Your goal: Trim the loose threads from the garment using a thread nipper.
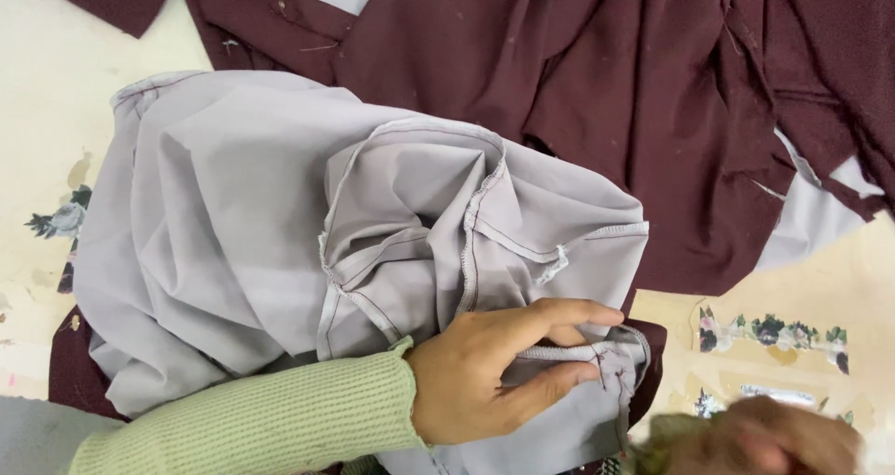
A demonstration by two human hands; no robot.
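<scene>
A crumpled grey garment (242, 223) with stitched seams lies inside out on top of maroon fabric (597, 74). My left hand (494, 368), in a light green knitted sleeve, pinches the grey garment's seamed edge between thumb and fingers near its lower right corner. My right hand (774, 438) is a blur at the bottom right edge, just right of that corner and apart from the cloth. Whether it holds anything is hidden by the blur.
The maroon fabric spreads across the top and right, with grey lining (811, 219) showing under it. The table surface (47, 111) is cream with worn flower prints (774, 330) at the right and left.
</scene>
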